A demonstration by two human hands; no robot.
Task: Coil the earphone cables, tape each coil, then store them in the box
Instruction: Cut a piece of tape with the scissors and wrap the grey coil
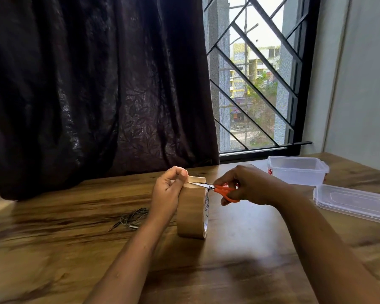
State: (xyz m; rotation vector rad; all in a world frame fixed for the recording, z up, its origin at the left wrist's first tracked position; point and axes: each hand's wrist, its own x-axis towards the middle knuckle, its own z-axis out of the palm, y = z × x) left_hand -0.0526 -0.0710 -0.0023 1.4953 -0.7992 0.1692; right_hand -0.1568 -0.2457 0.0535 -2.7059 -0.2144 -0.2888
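A brown tape roll [191, 212] stands on edge in the middle of the wooden table [53, 249]. My left hand [168, 189] pinches a pulled-out strip of tape [196, 179] at the roll's top. My right hand [248, 185] grips orange-handled scissors [223, 190], whose blades lie against the strip where it leaves the roll. A dark coiled earphone cable [133, 217] with its plug sticking out lies on the table to the left of my left wrist. The clear plastic box [297, 173] stands open at the back right.
The box's clear lid [353, 201] lies flat at the right edge of the table. A dark curtain [97, 84] hangs behind the table on the left, a barred window [257, 73] behind it on the right.
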